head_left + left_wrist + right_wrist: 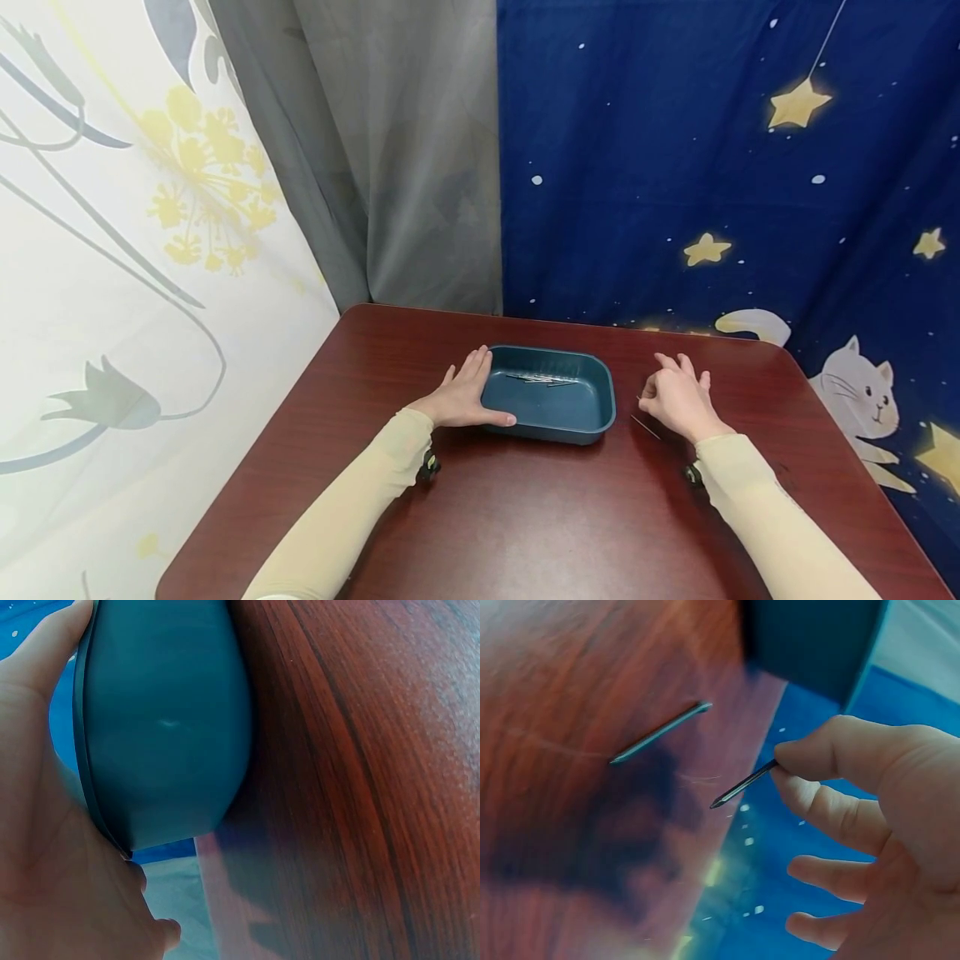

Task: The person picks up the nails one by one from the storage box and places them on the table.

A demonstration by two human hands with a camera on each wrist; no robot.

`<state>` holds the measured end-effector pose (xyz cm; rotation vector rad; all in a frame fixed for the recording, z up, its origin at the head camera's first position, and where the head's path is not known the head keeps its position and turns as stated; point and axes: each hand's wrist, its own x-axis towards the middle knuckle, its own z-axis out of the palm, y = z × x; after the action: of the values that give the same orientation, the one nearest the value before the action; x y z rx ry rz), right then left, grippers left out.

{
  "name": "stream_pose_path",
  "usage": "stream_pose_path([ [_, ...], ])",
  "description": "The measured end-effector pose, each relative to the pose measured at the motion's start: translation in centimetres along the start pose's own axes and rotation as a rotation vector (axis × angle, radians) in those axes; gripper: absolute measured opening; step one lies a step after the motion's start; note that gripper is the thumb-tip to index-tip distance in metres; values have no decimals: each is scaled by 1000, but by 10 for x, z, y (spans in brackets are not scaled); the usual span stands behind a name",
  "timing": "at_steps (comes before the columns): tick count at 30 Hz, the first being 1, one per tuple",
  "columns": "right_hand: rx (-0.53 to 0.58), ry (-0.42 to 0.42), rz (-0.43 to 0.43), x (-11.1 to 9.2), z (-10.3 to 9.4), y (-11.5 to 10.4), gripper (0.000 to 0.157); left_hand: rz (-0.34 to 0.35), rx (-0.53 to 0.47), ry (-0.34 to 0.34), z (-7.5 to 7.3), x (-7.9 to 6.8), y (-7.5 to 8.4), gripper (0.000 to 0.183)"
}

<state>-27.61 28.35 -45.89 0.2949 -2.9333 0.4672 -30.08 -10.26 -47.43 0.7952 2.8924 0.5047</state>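
Observation:
A dark teal plastic tray [558, 435] stands on the table, with several thin metal nails [543, 380] lying toward its far side. My left hand [467, 398] spreads over the tray's left end, fingers and thumb extended along the rim. To the right of the tray, my right hand [678, 404] pinches a single nail [742, 785] between thumb and forefinger, its pointed end sticking out, the other fingers held apart. Below that hand, one more nail [660, 733] lies on the tabletop.
The reddish-brown wooden table [525, 517] has rounded far corners. Behind it hang a grey curtain [435, 167] and a blue star-patterned curtain [637, 167]. A white patterned curtain [150, 333] hangs along the left side.

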Motion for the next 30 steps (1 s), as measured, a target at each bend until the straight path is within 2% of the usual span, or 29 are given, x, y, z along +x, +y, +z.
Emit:
stream_pose_path([
  [7,6,-41,46,0,10,11,17,3,-3,-21,0,-1,0,128],
  [14,13,-76,66,-1,16,15,17,10,-2,-15,0,0,-1,127],
  [21,11,-113,80,-4,18,14,14,-1,3,-33,0,0,-1,127],
  [30,-1,-112,89,-4,17,10,12,-9,-5,-28,0,1,-2,128],
])
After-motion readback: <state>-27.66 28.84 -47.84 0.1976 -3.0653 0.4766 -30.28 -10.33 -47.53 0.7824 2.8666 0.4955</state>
